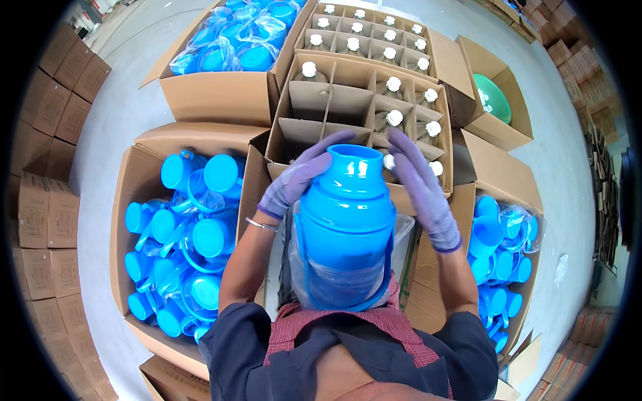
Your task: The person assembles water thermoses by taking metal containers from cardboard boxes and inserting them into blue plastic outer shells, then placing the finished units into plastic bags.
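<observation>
Two purple-gloved hands flank a glossy bright-blue plastic jug body with a narrow neck, which is in front of the person's chest. The left hand, loosely curved, lies against the neck's left side; whether it grips is unclear. The right hand, fingers extended and palm turned inward, is just right of the neck, holding nothing visible; contact cannot be told. Left of the jug, a brown cardboard box contains blue plastic cups and looped handles; right of it, another cardboard carton holds similar blue parts. Beyond the jug, a divided cardboard carton carries clear, white-capped bottles in its compartments. The jug's round mouth points up and away from the chest, its long axis running outward from the person; exact tilt is unclear.
</observation>
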Demonstrator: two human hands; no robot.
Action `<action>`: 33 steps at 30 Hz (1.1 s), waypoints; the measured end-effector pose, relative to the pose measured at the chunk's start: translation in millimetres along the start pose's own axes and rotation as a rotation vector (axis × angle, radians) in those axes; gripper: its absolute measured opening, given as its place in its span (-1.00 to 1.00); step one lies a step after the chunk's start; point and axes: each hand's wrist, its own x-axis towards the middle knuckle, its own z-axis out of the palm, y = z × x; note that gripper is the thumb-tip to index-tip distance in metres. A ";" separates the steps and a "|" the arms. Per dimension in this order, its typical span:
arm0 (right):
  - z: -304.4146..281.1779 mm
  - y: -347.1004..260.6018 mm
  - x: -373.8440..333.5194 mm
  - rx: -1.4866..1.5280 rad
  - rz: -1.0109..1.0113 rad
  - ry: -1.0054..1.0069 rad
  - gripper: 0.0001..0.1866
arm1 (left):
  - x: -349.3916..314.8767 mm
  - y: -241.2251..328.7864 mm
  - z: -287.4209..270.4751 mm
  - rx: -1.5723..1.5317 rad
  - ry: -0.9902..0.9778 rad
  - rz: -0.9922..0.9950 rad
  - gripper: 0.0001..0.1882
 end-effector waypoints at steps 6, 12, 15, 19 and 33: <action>11.5 11.4 39.7 0.141 -0.024 -0.241 -0.42 | -15.1 9.8 33.2 0.534 0.340 -0.218 -0.31; -6.3 -5.2 15.2 -0.392 -0.445 0.054 -0.43 | -31.7 -5.7 -56.2 -0.094 0.225 -0.039 -0.41; 23.3 -20.3 -10.9 -0.308 -0.320 -0.030 -0.42 | -34.8 -67.3 -74.8 0.535 0.250 0.159 -0.42; 32.0 3.4 22.6 -0.226 -0.028 -0.093 -0.40 | -15.3 -56.9 -26.4 0.632 0.097 0.432 -0.38; 32.0 51.0 185.0 0.072 -0.047 -0.606 -0.21 | -5.8 17.0 -25.5 0.691 0.270 0.118 -0.11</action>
